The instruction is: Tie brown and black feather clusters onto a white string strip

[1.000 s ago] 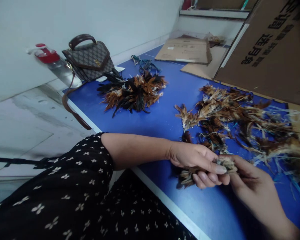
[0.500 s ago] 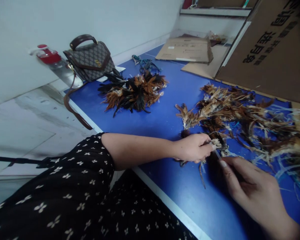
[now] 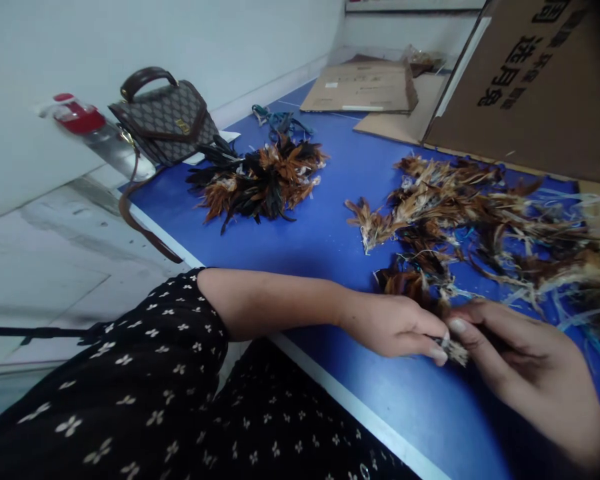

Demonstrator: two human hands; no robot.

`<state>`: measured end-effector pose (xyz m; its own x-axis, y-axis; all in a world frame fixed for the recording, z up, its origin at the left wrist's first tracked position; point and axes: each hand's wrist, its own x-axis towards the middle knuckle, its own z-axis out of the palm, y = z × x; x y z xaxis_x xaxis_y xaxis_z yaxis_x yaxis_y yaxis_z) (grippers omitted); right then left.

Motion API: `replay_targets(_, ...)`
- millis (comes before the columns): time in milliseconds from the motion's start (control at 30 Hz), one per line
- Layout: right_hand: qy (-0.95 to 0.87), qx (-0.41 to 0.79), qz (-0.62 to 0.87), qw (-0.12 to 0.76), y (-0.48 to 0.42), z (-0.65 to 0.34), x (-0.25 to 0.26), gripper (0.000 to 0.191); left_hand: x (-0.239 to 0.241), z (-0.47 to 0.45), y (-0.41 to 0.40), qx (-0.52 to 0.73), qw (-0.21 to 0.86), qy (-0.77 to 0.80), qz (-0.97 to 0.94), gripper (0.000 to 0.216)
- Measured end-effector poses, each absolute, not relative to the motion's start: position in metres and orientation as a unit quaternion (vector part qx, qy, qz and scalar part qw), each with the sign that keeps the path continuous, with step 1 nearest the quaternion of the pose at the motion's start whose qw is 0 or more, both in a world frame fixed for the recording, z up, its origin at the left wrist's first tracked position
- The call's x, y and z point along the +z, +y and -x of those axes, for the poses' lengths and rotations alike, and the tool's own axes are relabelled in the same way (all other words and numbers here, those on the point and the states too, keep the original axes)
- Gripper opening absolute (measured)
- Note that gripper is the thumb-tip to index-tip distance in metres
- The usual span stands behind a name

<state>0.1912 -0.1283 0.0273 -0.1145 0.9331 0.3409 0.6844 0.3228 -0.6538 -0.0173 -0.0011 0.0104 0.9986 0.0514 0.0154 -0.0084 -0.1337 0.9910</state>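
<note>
My left hand (image 3: 405,327) is closed around a small feather bundle (image 3: 459,353), whose pale cut quill ends stick out past the fingertips. Right beside it, the thumb and forefinger of my right hand (image 3: 525,373) are pinched together against the bundle. What lies between those right fingertips is too small and hidden to make out. Just beyond both hands spreads a heap of loose brown and black feathers (image 3: 445,193), with pale and blue strips mixed in at its right. Dark brown feathers (image 3: 405,280) show behind my left wrist.
A second pile of black and rust feathers (image 3: 265,177) lies farther left on the blue table (image 3: 330,260). Behind it are a patterned handbag (image 3: 173,127), a red-capped bottle (image 3: 97,133) and blue strips (image 3: 280,122). Flat cardboard (image 3: 363,87) and a large carton (image 3: 530,87) stand at the back.
My left hand has moved right and nearer to me with the bundle, turning its quill ends toward me. My right fingertips have come up against it; the thin clear strip between the hands no longer shows.
</note>
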Motion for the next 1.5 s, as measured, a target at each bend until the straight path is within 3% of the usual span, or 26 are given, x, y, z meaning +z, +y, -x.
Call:
replay_targets(100,-0.678,0.213,0.588,0.386,-0.127,-0.193,0.024,0.027,0.014,0.020,-0.005,0.069,0.730,0.058,-0.677,0.010)
replay_targets(233,-0.668,0.194,0.589,0.411,-0.124,-0.185,0.020,0.030,0.007,0.016,-0.011,0.146,0.775,0.136,-0.600,0.024)
replay_targets(533,-0.704,0.096,0.572,0.409,-0.124,-0.162,0.015,0.029,0.003,0.010,-0.013,0.228,0.625,0.218,-0.714,0.026)
replay_targets(700,-0.706,0.049,0.569,0.418,-0.128,-0.152,0.009,0.013,0.007,0.010,-0.015,0.277,0.596,0.241,-0.715,0.022)
replay_targets(867,-0.725,0.007,0.556,0.407,-0.129,-0.150,0.008,0.018,0.003,0.007,-0.012,0.306,0.560,0.252,-0.727,0.021)
replay_targets(1233,-0.729,-0.045,0.553,0.401,-0.126,-0.148,0.002,0.027,-0.009,-0.004,-0.003,0.285,0.635,0.248,-0.674,0.023)
replay_targets(1500,-0.710,-0.052,0.572,0.408,-0.130,-0.151,-0.002,0.018,-0.011,0.002,0.010,0.226,0.636,0.181,-0.716,0.015)
